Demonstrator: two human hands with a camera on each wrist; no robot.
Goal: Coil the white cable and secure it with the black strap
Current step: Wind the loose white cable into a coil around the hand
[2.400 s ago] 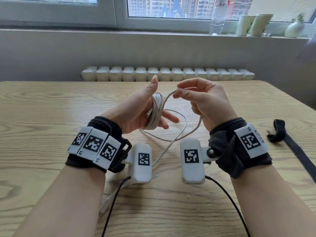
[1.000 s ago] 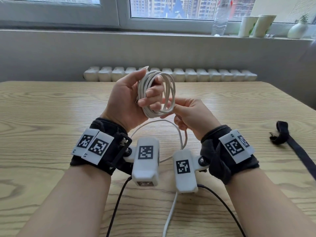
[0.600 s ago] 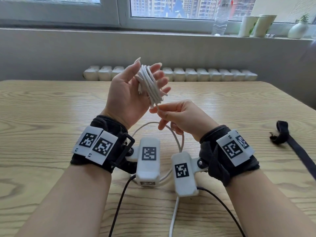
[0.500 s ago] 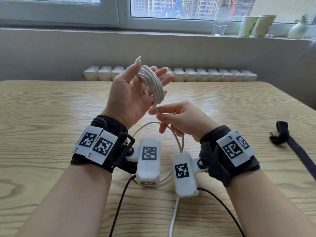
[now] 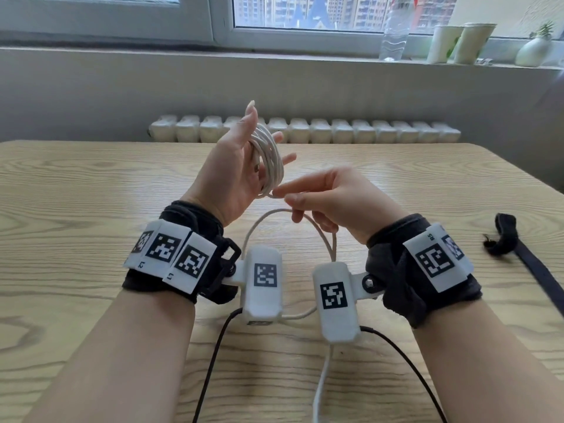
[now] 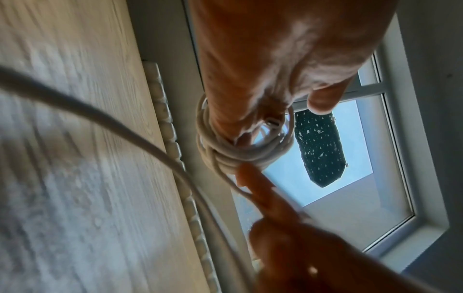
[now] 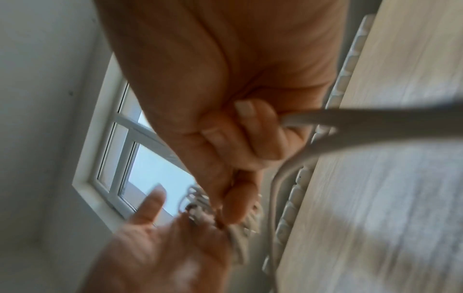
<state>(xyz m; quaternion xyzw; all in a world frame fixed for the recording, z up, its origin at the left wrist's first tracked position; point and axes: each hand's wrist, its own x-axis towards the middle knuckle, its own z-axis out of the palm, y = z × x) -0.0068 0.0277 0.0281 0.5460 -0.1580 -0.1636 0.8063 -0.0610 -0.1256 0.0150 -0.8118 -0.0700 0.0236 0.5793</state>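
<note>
The white cable (image 5: 272,161) is wound in several loops around the straight fingers of my raised left hand (image 5: 241,166), palm turned right, thumb pointing up. My right hand (image 5: 282,194) pinches the strand just below the coil between thumb and forefinger. From there the loose cable (image 5: 319,236) arcs down to the table and runs off toward me. The left wrist view shows the coil (image 6: 225,156) around my fingers and a right fingertip (image 6: 260,188) on the strand. In the blurred right wrist view my curled right fingers (image 7: 240,138) hold the cable (image 7: 350,119). The black strap (image 5: 505,236) lies at the table's right.
The wooden table (image 5: 91,193) stretches out on both sides of my hands. Behind its far edge runs a white radiator (image 5: 335,129). A bottle (image 5: 395,29), two cups (image 5: 457,41) and a small vase (image 5: 534,50) stand on the windowsill. Black camera wires (image 5: 213,361) trail from my wrists.
Over the last second the right hand left the wide loop and now pinches the strand under the coil. The loops have drawn tighter on the left fingers, which have straightened.
</note>
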